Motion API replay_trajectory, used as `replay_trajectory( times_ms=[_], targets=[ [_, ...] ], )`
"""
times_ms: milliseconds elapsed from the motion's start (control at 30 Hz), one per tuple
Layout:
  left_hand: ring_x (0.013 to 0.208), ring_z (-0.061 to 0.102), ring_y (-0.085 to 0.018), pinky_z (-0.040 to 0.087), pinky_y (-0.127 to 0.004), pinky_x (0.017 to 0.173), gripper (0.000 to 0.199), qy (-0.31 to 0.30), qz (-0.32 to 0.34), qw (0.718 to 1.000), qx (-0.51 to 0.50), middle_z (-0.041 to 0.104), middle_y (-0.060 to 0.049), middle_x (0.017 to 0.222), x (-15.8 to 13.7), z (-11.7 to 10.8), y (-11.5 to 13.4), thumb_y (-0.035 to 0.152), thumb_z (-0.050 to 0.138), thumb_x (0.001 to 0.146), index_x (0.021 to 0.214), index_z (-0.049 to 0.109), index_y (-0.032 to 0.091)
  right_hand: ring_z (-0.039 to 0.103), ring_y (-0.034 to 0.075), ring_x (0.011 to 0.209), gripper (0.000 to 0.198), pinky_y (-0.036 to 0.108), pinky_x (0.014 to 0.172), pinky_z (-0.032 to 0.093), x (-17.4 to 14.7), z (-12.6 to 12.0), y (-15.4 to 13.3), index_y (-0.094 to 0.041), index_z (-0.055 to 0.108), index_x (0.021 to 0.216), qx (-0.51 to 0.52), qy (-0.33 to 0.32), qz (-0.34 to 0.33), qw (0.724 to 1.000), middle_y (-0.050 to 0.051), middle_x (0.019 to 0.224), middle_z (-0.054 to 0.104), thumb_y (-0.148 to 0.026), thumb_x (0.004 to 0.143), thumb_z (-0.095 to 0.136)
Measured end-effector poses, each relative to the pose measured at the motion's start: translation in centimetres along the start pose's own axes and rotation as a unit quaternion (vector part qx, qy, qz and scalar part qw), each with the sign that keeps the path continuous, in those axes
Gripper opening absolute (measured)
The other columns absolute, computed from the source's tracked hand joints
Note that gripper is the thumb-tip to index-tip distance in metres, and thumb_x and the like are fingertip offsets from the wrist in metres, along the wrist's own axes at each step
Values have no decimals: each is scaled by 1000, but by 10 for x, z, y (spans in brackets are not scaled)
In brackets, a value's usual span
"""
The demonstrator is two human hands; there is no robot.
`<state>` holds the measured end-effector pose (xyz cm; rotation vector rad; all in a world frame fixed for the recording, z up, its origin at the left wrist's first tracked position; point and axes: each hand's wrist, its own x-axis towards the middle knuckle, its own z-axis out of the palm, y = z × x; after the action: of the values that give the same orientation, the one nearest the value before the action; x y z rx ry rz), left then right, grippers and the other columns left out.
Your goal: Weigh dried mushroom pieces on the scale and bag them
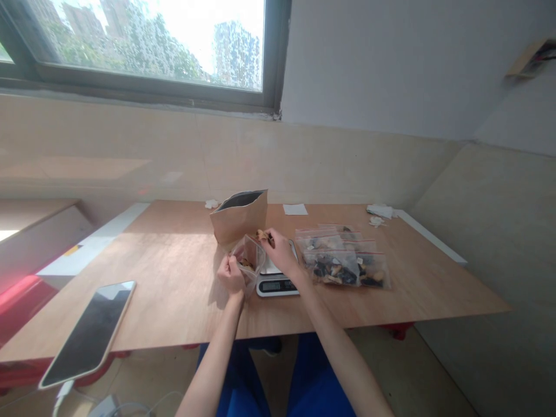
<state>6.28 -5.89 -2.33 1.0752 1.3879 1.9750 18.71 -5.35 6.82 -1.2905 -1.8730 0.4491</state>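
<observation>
My left hand is closed on the edge of a clear plastic zip bag, whose mouth gapes. Some brown dried pieces lie inside it. Between the fingertips of my right hand is a yellow-brown dried piece like dried mushroom, held just above the bag's right rim. Beneath my right forearm stands a white kitchen scale, partly covered by my arm and the bag; its display is too small to read. Behind the bag, a brown paper pouch stands upright with its top open.
Several filled zip bags with dark and pale pieces lie overlapping right of the scale. A phone with a cable overhangs the table's front left edge. White paper and crumpled tissues lie at the back of the wooden table.
</observation>
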Motion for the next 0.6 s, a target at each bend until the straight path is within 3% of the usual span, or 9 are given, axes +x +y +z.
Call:
replay_trajectory(
  times_ms=[100, 167, 333, 467, 600],
  targets=[
    [74, 65, -20, 49, -30, 65, 33, 13, 13, 999, 26, 69, -9, 81, 1, -2, -2, 35, 40, 80, 83, 66, 15, 58, 14, 67, 11, 21, 58, 37, 2, -4, -13, -19, 56, 78, 6, -110, -17, 994, 1, 75, 64, -22, 84, 47],
    [69, 63, -20, 48, -28, 61, 31, 22, 25, 998, 57, 68, -7, 74, 1, -3, -1, 34, 41, 80, 81, 65, 15, 59, 16, 68, 10, 22, 58, 37, 2, -5, -18, -18, 57, 74, -27, -147, -4, 989, 3, 76, 66, -17, 81, 50],
    [69, 62, -19, 46, -27, 61, 30, 25, 42, 996, 70, 67, -7, 74, 2, -4, 1, 34, 40, 79, 80, 64, 16, 62, 21, 76, 7, 27, 62, 40, 5, 5, -23, -17, 58, 77, -86, -136, 43, 986, 9, 83, 67, -14, 78, 53],
    [66, 61, -18, 46, -27, 59, 29, 24, 33, 997, 66, 66, -6, 73, 3, -4, 1, 34, 41, 79, 80, 63, 16, 62, 21, 80, 12, 28, 65, 43, 10, 20, -25, -15, 58, 85, -34, -109, 46, 992, 11, 88, 66, -9, 79, 50],
    [60, 60, -17, 45, -26, 57, 28, 28, 31, 996, 75, 65, -5, 66, 3, -4, 2, 33, 40, 79, 74, 61, 16, 60, 18, 82, 16, 28, 72, 45, 13, 35, -20, -16, 58, 85, 43, -83, 9, 996, 7, 87, 65, -8, 79, 46]
  ],
)
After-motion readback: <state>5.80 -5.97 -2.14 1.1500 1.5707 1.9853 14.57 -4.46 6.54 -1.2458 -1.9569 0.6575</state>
